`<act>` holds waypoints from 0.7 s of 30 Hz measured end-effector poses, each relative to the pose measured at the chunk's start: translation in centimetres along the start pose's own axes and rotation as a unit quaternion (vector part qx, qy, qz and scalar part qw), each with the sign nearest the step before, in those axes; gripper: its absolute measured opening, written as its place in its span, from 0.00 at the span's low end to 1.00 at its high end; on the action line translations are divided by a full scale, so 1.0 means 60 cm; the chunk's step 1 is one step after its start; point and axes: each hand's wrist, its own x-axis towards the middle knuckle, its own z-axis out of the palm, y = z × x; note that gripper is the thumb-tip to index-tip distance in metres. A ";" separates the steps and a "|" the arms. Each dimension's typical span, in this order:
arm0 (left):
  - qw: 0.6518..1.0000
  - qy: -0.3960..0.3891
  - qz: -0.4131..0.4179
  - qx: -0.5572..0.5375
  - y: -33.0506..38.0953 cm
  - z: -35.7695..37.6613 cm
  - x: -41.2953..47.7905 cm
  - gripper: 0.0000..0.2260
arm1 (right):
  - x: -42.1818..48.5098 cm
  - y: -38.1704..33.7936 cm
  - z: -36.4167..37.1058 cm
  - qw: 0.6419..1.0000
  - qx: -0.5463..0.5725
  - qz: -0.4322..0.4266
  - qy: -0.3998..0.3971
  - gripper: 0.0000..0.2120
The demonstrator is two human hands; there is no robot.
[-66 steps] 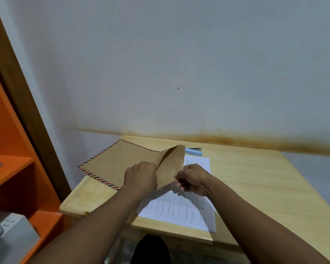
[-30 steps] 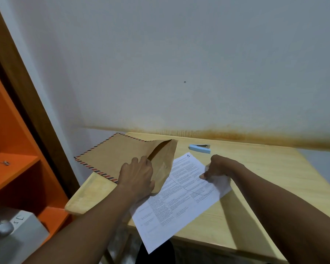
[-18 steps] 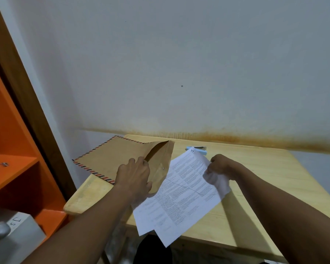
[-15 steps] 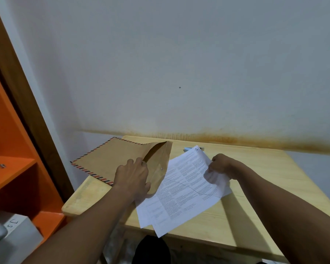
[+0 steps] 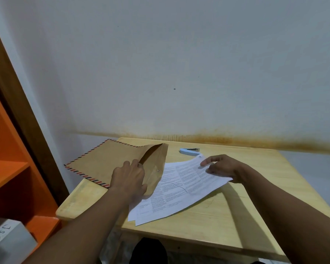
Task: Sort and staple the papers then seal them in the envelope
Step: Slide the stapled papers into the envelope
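Observation:
A brown envelope (image 5: 107,162) with a red-and-blue striped border lies at the table's far left, its mouth facing right and held agape. My left hand (image 5: 129,178) grips the near edge of that mouth, fingers tucked inside. A stack of white printed papers (image 5: 179,187) lies slanted on the table, its left part under the envelope's flap. My right hand (image 5: 223,167) rests on top of the papers' far right corner with fingers spread. A light blue stapler (image 5: 189,151) lies behind the papers near the wall.
The wooden table (image 5: 236,216) stands against a white wall with a rust-coloured stain line. An orange shelf unit (image 5: 6,178) stands to the left, with a grey box (image 5: 10,239) below it. The papers' near corner reaches close to the table's front edge.
My right hand had turned the papers and lifted them by the far corner; now they lie flat again and its fingers have spread on top. My left hand stays on the envelope's mouth.

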 end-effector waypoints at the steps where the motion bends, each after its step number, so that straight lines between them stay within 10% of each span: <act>1: 1.000 0.000 0.000 -0.002 0.001 0.000 0.000 0.28 | 0.000 0.003 -0.002 1.000 0.022 0.012 -0.018 0.09; 14: 1.000 0.018 -0.006 -0.020 0.011 -0.001 0.014 0.31 | -0.030 -0.012 -0.042 0.987 0.074 0.073 -0.124 0.12; 21: 1.000 0.007 -0.003 -0.023 0.017 -0.003 0.020 0.31 | -0.085 -0.032 -0.114 0.994 -0.051 -0.073 0.068 0.13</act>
